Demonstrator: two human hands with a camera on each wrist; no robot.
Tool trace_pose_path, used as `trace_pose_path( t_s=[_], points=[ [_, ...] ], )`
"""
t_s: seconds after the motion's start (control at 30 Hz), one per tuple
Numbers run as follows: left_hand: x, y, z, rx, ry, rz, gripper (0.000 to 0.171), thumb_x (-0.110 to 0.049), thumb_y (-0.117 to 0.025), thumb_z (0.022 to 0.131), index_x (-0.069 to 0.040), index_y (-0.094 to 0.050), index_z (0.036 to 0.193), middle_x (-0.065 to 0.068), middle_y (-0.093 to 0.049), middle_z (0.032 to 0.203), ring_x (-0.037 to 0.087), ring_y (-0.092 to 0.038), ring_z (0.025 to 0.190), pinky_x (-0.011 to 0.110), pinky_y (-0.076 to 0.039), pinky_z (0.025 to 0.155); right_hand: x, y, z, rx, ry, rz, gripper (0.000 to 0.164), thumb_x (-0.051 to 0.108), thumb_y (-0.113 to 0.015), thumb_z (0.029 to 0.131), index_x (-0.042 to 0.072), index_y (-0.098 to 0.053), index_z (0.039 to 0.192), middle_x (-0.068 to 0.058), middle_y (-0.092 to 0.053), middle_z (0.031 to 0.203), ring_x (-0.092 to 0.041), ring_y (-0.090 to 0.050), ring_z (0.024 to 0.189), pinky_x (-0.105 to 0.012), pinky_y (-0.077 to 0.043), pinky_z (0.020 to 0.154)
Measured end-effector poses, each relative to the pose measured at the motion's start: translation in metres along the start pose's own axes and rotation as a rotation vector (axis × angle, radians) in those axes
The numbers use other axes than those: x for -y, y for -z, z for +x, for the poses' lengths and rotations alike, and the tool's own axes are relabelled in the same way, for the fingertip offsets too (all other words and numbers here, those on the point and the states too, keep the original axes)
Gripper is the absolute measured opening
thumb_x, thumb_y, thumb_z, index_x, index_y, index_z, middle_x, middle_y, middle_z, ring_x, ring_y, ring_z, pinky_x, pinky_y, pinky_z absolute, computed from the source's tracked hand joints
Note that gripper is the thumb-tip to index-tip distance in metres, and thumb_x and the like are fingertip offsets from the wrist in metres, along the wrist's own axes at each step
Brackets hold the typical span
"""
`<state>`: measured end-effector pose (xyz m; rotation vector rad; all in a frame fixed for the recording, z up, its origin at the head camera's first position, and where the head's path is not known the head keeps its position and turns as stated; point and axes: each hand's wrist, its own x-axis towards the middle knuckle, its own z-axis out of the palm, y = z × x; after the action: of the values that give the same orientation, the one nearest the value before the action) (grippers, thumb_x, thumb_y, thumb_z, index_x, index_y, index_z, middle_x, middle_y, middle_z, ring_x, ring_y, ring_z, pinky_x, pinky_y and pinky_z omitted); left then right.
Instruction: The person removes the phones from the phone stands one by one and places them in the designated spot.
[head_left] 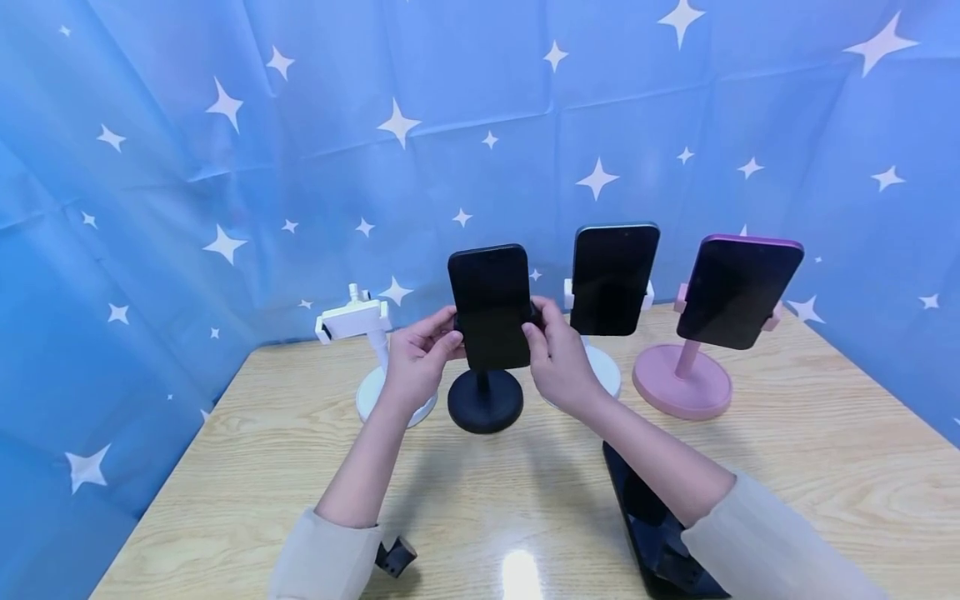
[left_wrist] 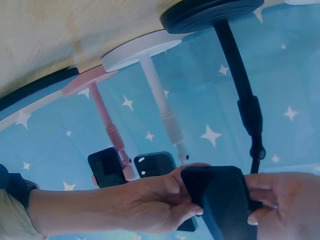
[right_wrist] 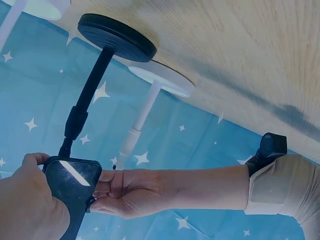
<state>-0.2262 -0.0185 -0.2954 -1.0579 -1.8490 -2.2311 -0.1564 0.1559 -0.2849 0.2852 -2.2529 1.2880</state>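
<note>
A black smartphone (head_left: 491, 304) stands upright in a black phone stand (head_left: 486, 404) at mid-table. My left hand (head_left: 418, 358) pinches the left side of the stand's holder, beside the phone's edge. On the opposite side, my right hand (head_left: 558, 362) grips the other side, its thumb near the phone's edge. Seen upside down in the left wrist view, the black stem (left_wrist: 240, 75) runs from the round base to the holder, where the phone (left_wrist: 220, 200) sits between both hands. The right wrist view also shows the phone (right_wrist: 72, 180) between thumbs and fingers.
To the left stands a white phone stand (head_left: 352, 321) with a bare holder. Right of the hands, a second white stand (head_left: 603, 371) and a pink stand (head_left: 682, 383) each carry a phone. A dark flat device (head_left: 630, 500) lies under my right forearm. Behind hangs a blue starry curtain (head_left: 480, 125).
</note>
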Motion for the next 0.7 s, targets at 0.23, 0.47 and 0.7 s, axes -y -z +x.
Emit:
trace_pose_path(
  t_s=[0.23, 0.47, 0.7],
  points=[
    [-0.014, -0.006, -0.014, 0.069, -0.02, 0.001, 0.036, 0.019, -0.049, 0.082, 0.023, -0.046, 0.118, 0.037, -0.057, 0.101, 0.003, -0.064, 0.078, 0.031, -0.054, 0.069, 0.009, 0.013, -0.017, 0.012, 0.054, 0.003, 0.026, -0.002, -0.039, 0.095, -0.007, -0.042, 0.121, -0.018, -0.056, 0.102, -0.022, -0.052, 0.083, -0.026, -0.044, 0.071],
    [-0.031, -0.016, -0.027, 0.131, -0.06, -0.003, 0.033, 0.02, -0.053, 0.079, 0.026, -0.048, 0.111, 0.036, -0.059, 0.094, 0.003, -0.064, 0.077, 0.03, -0.055, 0.068, 0.024, 0.027, -0.039, -0.019, 0.135, 0.005, 0.025, -0.007, -0.04, 0.093, -0.008, -0.044, 0.118, -0.012, -0.052, 0.09, -0.014, -0.045, 0.069, -0.022, -0.039, 0.059],
    [-0.041, -0.022, -0.044, 0.198, -0.122, 0.006, 0.032, 0.013, -0.06, 0.079, 0.026, -0.05, 0.107, 0.041, -0.056, 0.09, 0.002, -0.064, 0.08, 0.027, -0.054, 0.071, 0.034, 0.037, -0.063, -0.017, 0.176, 0.054, 0.028, -0.012, -0.042, 0.09, -0.007, -0.045, 0.117, -0.006, -0.05, 0.084, -0.012, -0.044, 0.065, -0.022, -0.039, 0.055]
  ],
)
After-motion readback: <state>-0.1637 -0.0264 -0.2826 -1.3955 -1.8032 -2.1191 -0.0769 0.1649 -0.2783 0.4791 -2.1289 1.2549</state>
